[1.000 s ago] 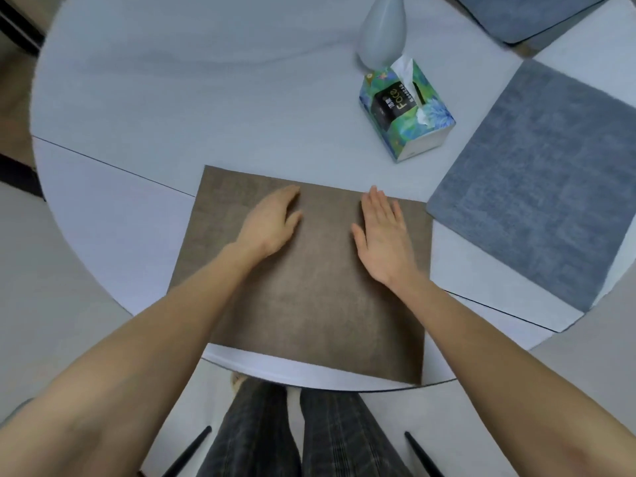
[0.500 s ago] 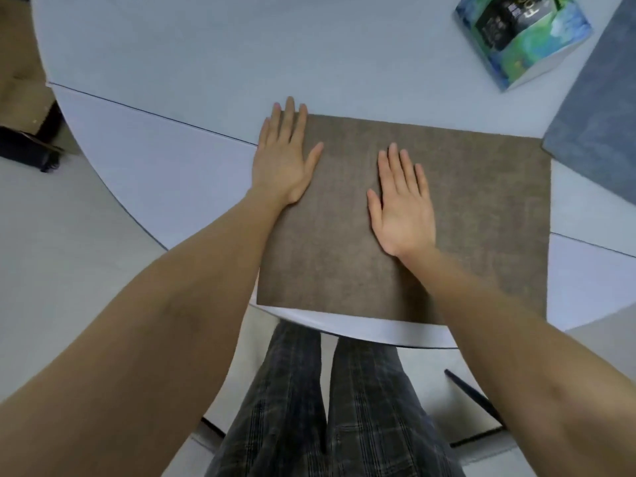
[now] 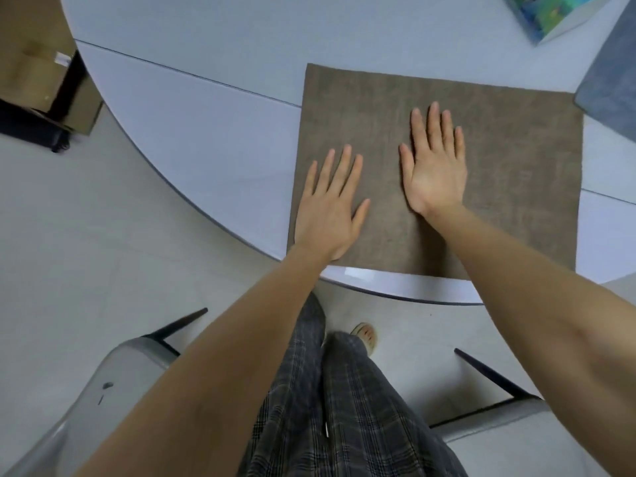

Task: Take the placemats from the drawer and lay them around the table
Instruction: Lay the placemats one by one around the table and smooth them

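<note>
**Inspector:** Report the fingers first.

**Me:** My left hand [image 3: 328, 208] lies flat, fingers straight and slightly spread, palm down on the brown mat [image 3: 516, 160] near its left edge. My little finger sits right at that edge; I cannot tell whether it overhangs onto the table [image 3: 206, 132]. My right hand [image 3: 434, 166] is likewise flat, fingers extended and close together, pressing nearer the mat's middle. Neither hand curls round or pinches anything; both are released and only bearing down.

**Inspector:** Location of the mat?

**Me:** On the round table, at the rim closest to me. Its near edge runs just inside the table's edge, with a thin strip of tabletop showing below it. A blue mat [image 3: 616, 87] lies just beside its far right corner, apart by a narrow gap. A tissue box [image 3: 557, 15] stands further off, beyond the top edge.

**Inspector:** Handling assessment?

**Me:** Judgement only: it looks thin, light and flexible, with a woven, matte surface that should resist sliding under a palm. It lies without visible wrinkles. Not fragile. For small corrections, flat palms pushing suffice; to lift it, I would pinch a corner or the near edge, where it meets the rim.

**Inspector:** Surroundings?

**Me:** Chairs [image 3: 113, 390] either side of my legs, boxes [image 3: 38, 74] on the floor, far left.
</note>
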### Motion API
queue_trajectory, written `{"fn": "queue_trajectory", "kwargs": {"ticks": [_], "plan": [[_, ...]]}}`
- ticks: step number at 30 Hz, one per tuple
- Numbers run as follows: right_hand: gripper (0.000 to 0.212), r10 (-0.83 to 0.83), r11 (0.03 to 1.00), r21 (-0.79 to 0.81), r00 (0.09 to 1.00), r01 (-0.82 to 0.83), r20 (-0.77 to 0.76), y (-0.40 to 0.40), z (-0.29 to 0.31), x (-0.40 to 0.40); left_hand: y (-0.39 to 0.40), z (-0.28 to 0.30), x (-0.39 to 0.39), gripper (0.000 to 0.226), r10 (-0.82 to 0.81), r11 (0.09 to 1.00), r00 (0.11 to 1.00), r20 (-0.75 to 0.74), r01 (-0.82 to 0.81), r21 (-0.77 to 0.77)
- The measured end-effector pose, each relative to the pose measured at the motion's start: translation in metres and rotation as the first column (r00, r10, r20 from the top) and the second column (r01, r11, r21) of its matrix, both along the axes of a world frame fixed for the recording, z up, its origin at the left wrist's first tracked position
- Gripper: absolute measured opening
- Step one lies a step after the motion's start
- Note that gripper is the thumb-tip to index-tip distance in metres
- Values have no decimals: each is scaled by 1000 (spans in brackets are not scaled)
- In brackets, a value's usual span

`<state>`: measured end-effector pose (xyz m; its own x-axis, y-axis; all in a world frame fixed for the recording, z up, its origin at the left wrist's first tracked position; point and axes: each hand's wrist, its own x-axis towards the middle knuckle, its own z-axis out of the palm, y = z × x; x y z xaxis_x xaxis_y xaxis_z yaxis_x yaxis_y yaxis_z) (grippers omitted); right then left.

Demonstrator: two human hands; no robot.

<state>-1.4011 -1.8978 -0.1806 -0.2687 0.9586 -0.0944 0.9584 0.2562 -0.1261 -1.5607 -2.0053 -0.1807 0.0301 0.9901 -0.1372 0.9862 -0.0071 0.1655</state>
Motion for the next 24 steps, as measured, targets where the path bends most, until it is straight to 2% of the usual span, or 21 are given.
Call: {"fn": "queue_trajectory", "kwargs": {"ticks": [2, 5, 7, 10, 13, 16, 18, 20, 24], "plan": [[59, -18, 1000, 9, 999, 19, -36, -23, -1, -8, 2, -1, 3, 63, 7, 1000, 1000, -17, -7, -1], [58, 179, 984, 3, 983, -179, -45, -60, -2, -2, 1, 0, 8, 62, 25, 999, 999, -33, -26, -39], [57, 197, 980, -9, 979, -197, -43, -68, -1, 23, 3, 4, 13, 62, 62, 995, 997, -53, -66, -78], [56, -1, 1000, 5, 999, 1, -40, -79, -3, 84, 7, 12, 23, 59, 122, 983, 989, -88, -133, -129], [56, -214, 977, -15, 977, 214, -16, -103, -2, 149, 9, 24, 31, 58, 183, 957, 978, -98, -200, -210], [57, -297, 949, -117, 955, 294, -11, -121, 8, 193, 11, 45, 48, 58, 251, 916, 958, -139, -281, -286], [55, -284, 942, -192, 959, 276, -13, -125, 20, 214, 13, 69, 74, 46, 212, 921, 962, -170, -255, -295], [43, -288, 935, -240, 954, 261, -85, -117, 42, 231, 19, 96, 105, 36, 141, 937, 981, -137, -177, -302], [33, -356, 929, -189, 909, 319, -216, -90, 111, 258, 40, 155, 170, 41, -53, 956, 998, -19, 46, -288]]}}
